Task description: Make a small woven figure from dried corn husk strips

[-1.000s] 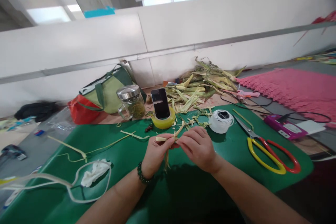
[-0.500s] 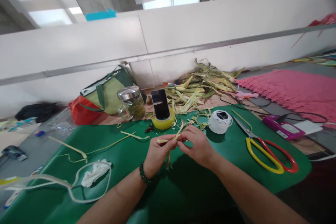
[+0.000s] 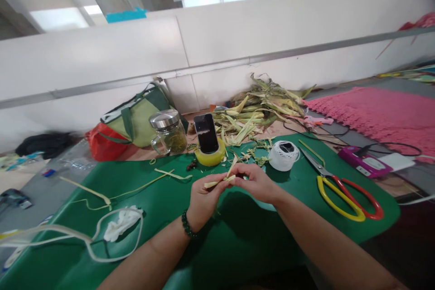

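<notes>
Pale yellow corn husk strips (image 3: pixel 231 166) are pinched between my two hands above the green mat (image 3: pixel 152 217). My left hand (image 3: pixel 205 197) is closed on them, thumb on top, with one strip end poking out to the left. From the other side my right hand (image 3: pixel 256 183) grips the same strips with thumb and fingers. One strip points up and away from the fingertips. How the strips cross is partly hidden by the fingers. Just beyond my hands stands a phone (image 3: pixel 206 133) propped on a yellow tape roll (image 3: pixel 210 156).
Scissors (image 3: pixel 340 195) with red and yellow handles lie right, beside a white string roll (image 3: pixel 282 156). Behind are a husk pile (image 3: pixel 265 104), a glass jar (image 3: pixel 170 138) and a green bag (image 3: pixel 142 118). At left lie a white cable (image 3: pixel 91 253) and crumpled tissue (image 3: pixel 122 224).
My right hand has turned and closed in nearer to my left. The strip end that hung below my hands is now mostly hidden. The view has shifted slightly.
</notes>
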Tool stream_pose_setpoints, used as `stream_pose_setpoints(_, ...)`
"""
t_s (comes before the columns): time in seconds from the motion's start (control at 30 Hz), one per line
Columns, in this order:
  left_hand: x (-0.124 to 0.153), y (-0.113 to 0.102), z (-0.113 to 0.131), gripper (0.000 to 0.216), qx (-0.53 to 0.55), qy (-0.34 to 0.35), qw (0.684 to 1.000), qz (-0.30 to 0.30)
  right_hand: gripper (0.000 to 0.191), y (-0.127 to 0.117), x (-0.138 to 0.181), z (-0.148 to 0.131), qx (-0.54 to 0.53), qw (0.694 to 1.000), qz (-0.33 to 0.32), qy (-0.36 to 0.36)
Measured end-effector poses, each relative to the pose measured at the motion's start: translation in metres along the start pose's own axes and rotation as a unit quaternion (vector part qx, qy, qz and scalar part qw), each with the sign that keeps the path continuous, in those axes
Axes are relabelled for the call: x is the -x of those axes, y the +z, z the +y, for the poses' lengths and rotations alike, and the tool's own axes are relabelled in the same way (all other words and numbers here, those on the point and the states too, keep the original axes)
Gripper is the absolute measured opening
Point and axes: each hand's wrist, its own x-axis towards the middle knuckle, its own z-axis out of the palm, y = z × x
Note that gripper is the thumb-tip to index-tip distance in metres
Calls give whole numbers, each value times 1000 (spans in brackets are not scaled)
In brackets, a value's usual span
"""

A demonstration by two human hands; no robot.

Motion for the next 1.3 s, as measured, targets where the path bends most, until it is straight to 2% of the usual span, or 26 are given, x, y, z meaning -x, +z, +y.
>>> stream_pose_setpoints(0.13, 1, -2, -1, 9, -69, 80, 994, -14, 18, -2, -3, 6, -131, 986, -36, 93)
stream_pose_setpoints(0.27, 1, -3, 1, 7, -100, 101, 989, -46, 12, -6, -8, 9, -195, 965, -65, 166)
stream_pose_setpoints(0.43, 2, -5, 0, 7, -92, 71, 990, -82, 15, -9, -11, 7, -221, 938, -89, 252)
stream_pose_setpoints(0.57, 1, -4, -1, 12, -32, 11, 997, -67, 22, -4, -12, 10, -243, 931, -84, 260)
stream_pose_setpoints(0.73, -4, -1, 1, 22, 46, -70, 997, -4, 27, 7, -9, 15, -187, 967, -26, 173)
stream_pose_setpoints(0.8, -6, -1, 1, 26, 83, -104, 991, 9, 25, 12, -6, 15, -115, 988, 25, 105)
stream_pose_setpoints(0.87, -8, -1, 0, 31, 131, -138, 982, 19, 19, 16, -3, 14, 4, 996, 90, 8)
stream_pose_setpoints(0.93, -10, -2, -2, 32, 180, -166, 969, 22, 14, 19, 1, 12, 133, 976, 140, -98)
stream_pose_setpoints(1.07, -12, -3, -5, 30, 239, -183, 954, 2, 10, 20, 4, 6, 294, 901, 197, -252)
stream_pose_setpoints(1.2, -11, -3, -5, 29, 245, -183, 952, -4, 8, 19, 4, 1, 397, 838, 217, -305)
stream_pose_setpoints(1.3, -10, -2, -4, 28, 235, -174, 956, 1, 8, 20, 4, 1, 430, 818, 216, -316)
